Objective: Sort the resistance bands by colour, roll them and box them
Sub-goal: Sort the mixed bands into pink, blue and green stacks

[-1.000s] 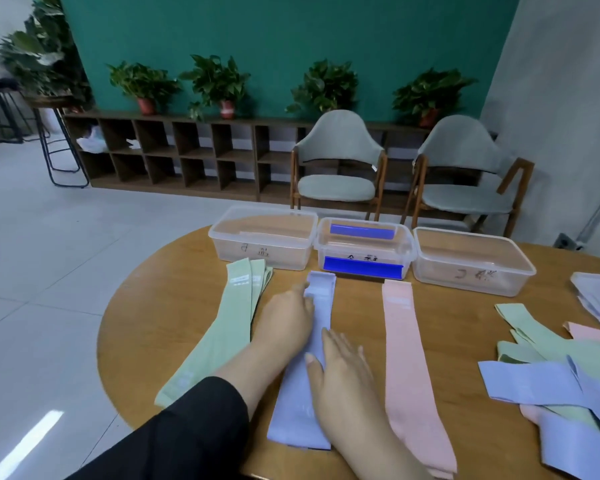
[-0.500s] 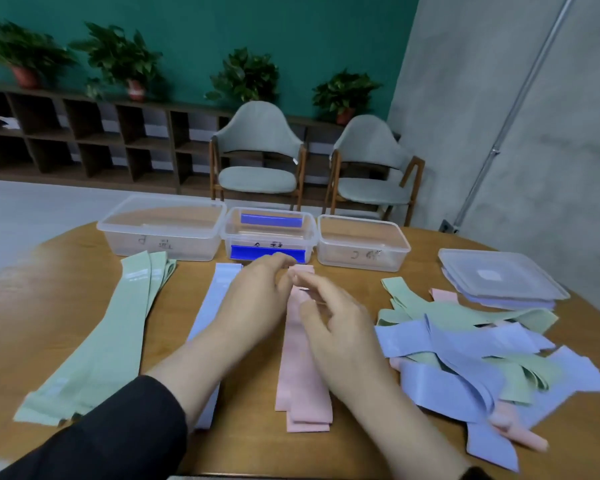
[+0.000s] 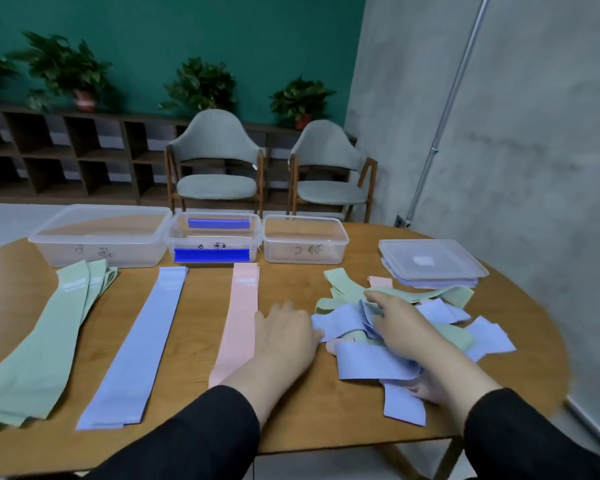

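Behind the sorted strips, three clear tubs (image 3: 305,240); left hand (image 3: 284,336) flat, right hand's (image 3: 400,322) fingers spread on tangled bands (image 3: 378,362).

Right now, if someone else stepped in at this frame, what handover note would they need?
Left hand: open, resting flat on the table beside the pink stack.
Right hand: reaching into the mixed pile; grip unclear.
Sorted flat: green stack, blue stack, pink stack, each in front of one of the three open boxes. Lids stacked far right.
Done: part of the sorting.
Left: sort the mixed pile, then roll and box everything; no bands in the boxes yet.
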A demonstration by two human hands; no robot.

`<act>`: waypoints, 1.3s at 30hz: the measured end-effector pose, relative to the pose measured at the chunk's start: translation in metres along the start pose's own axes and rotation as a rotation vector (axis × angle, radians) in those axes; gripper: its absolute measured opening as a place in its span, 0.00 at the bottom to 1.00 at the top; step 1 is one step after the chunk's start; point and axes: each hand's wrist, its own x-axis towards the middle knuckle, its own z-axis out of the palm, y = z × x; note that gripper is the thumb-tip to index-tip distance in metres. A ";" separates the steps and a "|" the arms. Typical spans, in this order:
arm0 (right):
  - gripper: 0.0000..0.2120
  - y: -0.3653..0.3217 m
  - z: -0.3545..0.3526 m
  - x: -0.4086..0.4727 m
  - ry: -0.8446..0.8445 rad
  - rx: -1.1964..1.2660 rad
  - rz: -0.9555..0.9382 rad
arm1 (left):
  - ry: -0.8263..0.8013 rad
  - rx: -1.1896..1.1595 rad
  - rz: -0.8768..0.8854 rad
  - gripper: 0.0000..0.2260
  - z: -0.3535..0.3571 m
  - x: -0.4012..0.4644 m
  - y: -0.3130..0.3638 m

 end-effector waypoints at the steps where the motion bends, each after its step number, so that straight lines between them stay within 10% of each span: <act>1: 0.26 0.000 -0.001 0.002 -0.010 0.010 0.005 | 0.014 -0.013 -0.007 0.13 0.002 0.000 0.002; 11: 0.22 -0.003 -0.006 0.010 -0.066 0.024 0.003 | 0.060 -0.470 -0.059 0.08 -0.003 -0.005 0.003; 20: 0.06 -0.005 -0.037 -0.007 0.204 0.371 -0.099 | -0.028 -1.655 -0.412 0.09 -0.023 -0.005 0.001; 32: 0.17 -0.060 -0.111 -0.044 0.276 0.617 -0.455 | 0.173 -1.430 0.118 0.08 -0.140 0.002 0.027; 39: 0.20 -0.091 -0.110 -0.050 0.333 0.333 -0.566 | 0.087 -1.302 0.185 0.10 -0.143 -0.009 0.040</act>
